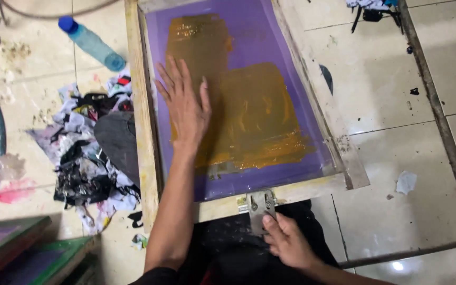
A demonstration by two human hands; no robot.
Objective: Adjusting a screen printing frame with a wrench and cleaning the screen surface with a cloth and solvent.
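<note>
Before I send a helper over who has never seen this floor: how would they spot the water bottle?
Start at the big wooden printing frame with its purple mesh. Look past its left edge, above the heap of stained rags, to the tiled floor. There lies the bottle on its side: clear pale blue with a dark blue cap, the only smooth plastic thing there.

Screen-printing frame, wooden, purple mesh
Lies flat, tilted in view; mesh smeared with ochre ink; metal hinge clamp at near edge.

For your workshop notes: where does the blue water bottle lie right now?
In the head view, the blue water bottle lies on the tiled floor at upper left, left of the wooden screen-printing frame, above the rag pile.
</note>
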